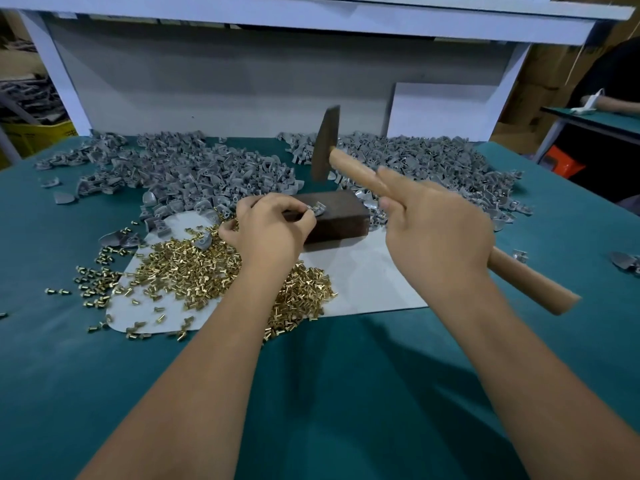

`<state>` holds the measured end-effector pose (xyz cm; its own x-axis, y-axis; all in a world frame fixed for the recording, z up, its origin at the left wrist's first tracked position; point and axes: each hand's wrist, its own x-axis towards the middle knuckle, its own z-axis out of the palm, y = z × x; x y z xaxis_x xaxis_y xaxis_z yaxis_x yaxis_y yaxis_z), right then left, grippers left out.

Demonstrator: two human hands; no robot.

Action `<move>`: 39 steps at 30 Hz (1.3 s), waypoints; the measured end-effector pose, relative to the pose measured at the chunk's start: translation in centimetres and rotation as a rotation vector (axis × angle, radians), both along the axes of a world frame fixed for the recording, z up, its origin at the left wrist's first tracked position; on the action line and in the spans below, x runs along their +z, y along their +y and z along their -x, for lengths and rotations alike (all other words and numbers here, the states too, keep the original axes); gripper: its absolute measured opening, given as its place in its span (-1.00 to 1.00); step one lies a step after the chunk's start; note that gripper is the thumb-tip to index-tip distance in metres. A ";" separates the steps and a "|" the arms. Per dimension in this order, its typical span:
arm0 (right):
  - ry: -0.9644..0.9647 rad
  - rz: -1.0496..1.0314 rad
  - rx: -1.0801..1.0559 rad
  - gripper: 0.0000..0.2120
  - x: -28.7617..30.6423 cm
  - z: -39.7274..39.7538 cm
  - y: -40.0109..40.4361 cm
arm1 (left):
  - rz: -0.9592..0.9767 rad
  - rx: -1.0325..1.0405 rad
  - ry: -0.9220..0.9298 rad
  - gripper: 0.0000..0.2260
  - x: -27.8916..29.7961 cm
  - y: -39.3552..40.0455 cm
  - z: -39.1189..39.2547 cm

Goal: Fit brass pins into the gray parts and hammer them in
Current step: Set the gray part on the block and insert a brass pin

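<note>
A green counter (346,393) fills the view, backed by a white and gray partition (242,84). The landmark here is the dark metal block (337,216), which sits near the middle of the counter on the far edge of a white sheet (363,282).

Beyond the block and to its left lies a wide heap of gray parts (194,168); a second heap of gray parts (426,161) spreads beyond the block and to its right, and a few strays rest against the block's right end. In front of the block and to its left, a pile of brass pins (194,271) covers much of the white sheet, with loose pins scattered onto the green surface farther left.

The right hand (436,233) is just right of the block, its grip wrapped around the wooden handle of a hammer (349,168), with the forefinger laid along the handle. The handle's free end sticks out behind the hand, toward the right. The dark hammer head is raised above the block's far edge, blurred, clear of the block's top.

The left hand (270,226) rests at the block's left end, over the pins. Its grip is pressed together, fingertips pinching one small gray part (318,208) on the block's top face, near its left side. Whether a pin sits in that part cannot be made out.
</note>
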<state>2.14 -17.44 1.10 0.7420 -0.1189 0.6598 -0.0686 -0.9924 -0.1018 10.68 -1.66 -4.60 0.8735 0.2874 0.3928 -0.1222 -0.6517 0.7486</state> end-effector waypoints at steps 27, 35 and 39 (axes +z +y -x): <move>-0.023 0.038 0.015 -0.61 0.2 -0.4 0.1 | -0.058 0.047 -0.038 -0.88 -0.2 -0.3 0.0; -0.048 0.044 0.001 -0.62 0.1 -0.4 0.1 | -0.054 0.042 -0.030 -0.87 -0.3 -0.3 -0.1; 0.036 0.162 0.015 -0.60 -0.8 -0.1 0.2 | -0.028 0.016 -0.046 -0.87 -0.5 0.0 0.0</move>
<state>2.26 -17.28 0.33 0.7661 -0.0023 0.6427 -0.0547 -0.9966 0.0617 10.70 -1.66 -5.12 0.8497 0.2893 0.4408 -0.1460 -0.6742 0.7239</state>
